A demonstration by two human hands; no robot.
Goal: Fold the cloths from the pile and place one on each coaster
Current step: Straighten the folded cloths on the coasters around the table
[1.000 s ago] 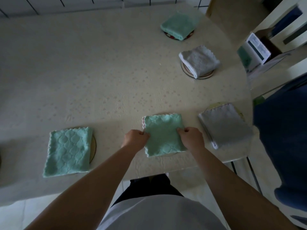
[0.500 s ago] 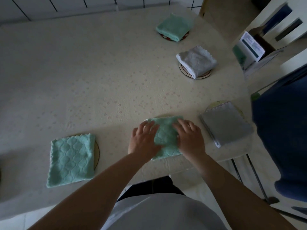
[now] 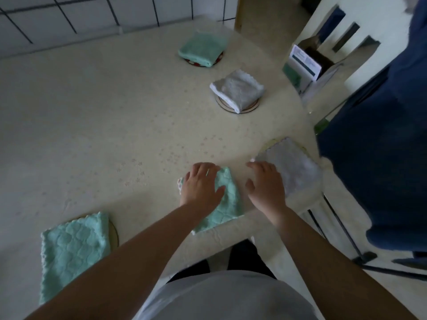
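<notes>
A folded green cloth [image 3: 227, 204] lies at the table's near edge in front of me. My left hand [image 3: 202, 184] rests flat on its left part with fingers spread. My right hand [image 3: 265, 184] hovers just right of the cloth, fingers straight, holding nothing. Whatever lies under this cloth is hidden. Folded cloths sit on coasters around it: a green cloth [image 3: 74, 252] at near left on a coaster [image 3: 113, 234], a grey cloth [image 3: 293, 165] at near right, a grey cloth [image 3: 238, 90] on a round coaster [image 3: 250, 107] farther back, and a green cloth [image 3: 203, 48] at the far end.
The cream tablecloth [image 3: 92, 125] covers the table, which ends close to my body and curves away on the right. A person in dark blue [image 3: 381, 146] stands at the right. An open box [image 3: 307, 63] sits beyond the table's right edge. A tiled wall runs behind.
Both hands pinched the green cloth's sides, then pressed flat on it. Now my right hand has slid off to the right; my left hand stays on the cloth.
</notes>
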